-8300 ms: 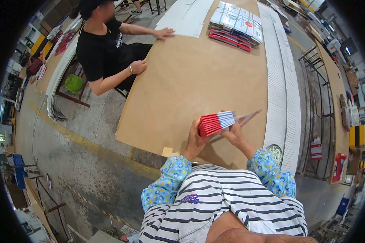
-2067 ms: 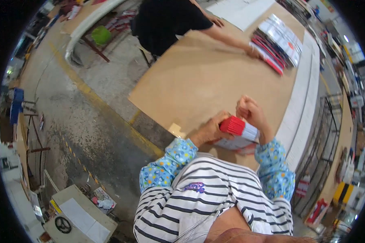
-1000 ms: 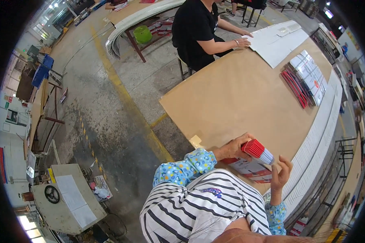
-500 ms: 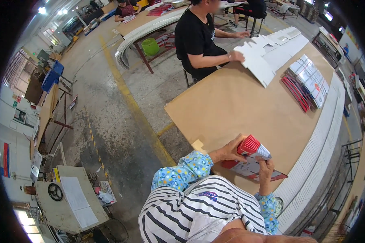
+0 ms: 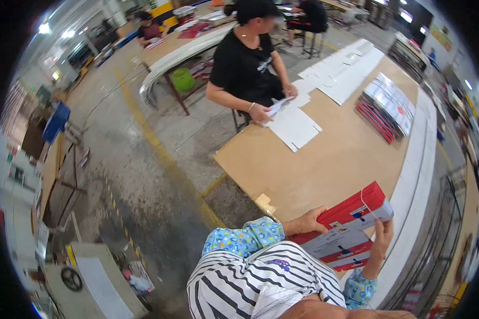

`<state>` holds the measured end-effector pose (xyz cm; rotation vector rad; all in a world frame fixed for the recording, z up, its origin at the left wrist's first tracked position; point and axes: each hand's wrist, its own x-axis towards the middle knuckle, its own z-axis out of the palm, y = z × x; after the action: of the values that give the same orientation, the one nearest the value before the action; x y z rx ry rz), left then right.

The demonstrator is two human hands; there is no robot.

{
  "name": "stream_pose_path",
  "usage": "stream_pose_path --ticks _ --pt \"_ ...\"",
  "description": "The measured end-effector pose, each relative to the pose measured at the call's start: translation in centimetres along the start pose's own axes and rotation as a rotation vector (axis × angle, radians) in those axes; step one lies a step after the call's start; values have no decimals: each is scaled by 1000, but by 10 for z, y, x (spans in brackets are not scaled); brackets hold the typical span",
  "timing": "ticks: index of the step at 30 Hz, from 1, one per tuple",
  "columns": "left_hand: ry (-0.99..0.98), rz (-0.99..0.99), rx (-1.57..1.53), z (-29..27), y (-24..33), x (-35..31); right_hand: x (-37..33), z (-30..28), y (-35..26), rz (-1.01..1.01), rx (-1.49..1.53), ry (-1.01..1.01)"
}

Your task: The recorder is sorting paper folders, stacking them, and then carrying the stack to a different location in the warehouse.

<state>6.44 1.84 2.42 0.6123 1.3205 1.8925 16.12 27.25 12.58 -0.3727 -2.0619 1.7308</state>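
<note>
A thick bundle of flat red and white printed cartons (image 5: 339,242) stands at the table's near edge, in front of my body. A thin pale band (image 5: 363,198) loops over its far right end and runs down its printed face toward my right fingers. My left hand (image 5: 306,222) is closed on the bundle's left side, thumb and fingers against the red edge. At the right end, my right hand (image 5: 380,240) is closed with its fingertips against the white face by the band. Whether those fingers pinch the band itself is hard to see.
Across the brown-topped table (image 5: 298,175), a person in black (image 5: 245,69) handles white cardboard sheets (image 5: 294,127). Another banded carton stack (image 5: 386,109) lies at the far right. Long rows of white cardboard (image 5: 410,175) line the table's right side. Tape (image 5: 264,202) sticks to the near left corner.
The bundle, bent and end-on to me before, now shows its long printed face, with the band visible. My hands have moved right and farther apart. The co-worker has drawn a white sheet nearer.
</note>
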Motion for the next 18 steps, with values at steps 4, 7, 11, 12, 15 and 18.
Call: stream_pose_path --ticks 4,7,11,12,15,18 --pt "-53 -65 -195 -7 18 15 -42 -41 -29 -178 -297 584" --pt "-41 -149 -281 -19 19 23 -84 -67 -9 26 -255 689" --pt "-113 -260 -405 -16 19 39 -163 -64 41 263 2 528" --pt "-131 -297 -415 -17 19 39 -174 -41 32 270 5 574" --pt "-248 -365 -410 -10 11 38 -215 4 15 224 304 714" --pt "-301 -419 -402 10 8 45 -241 12 10 320 121 732"
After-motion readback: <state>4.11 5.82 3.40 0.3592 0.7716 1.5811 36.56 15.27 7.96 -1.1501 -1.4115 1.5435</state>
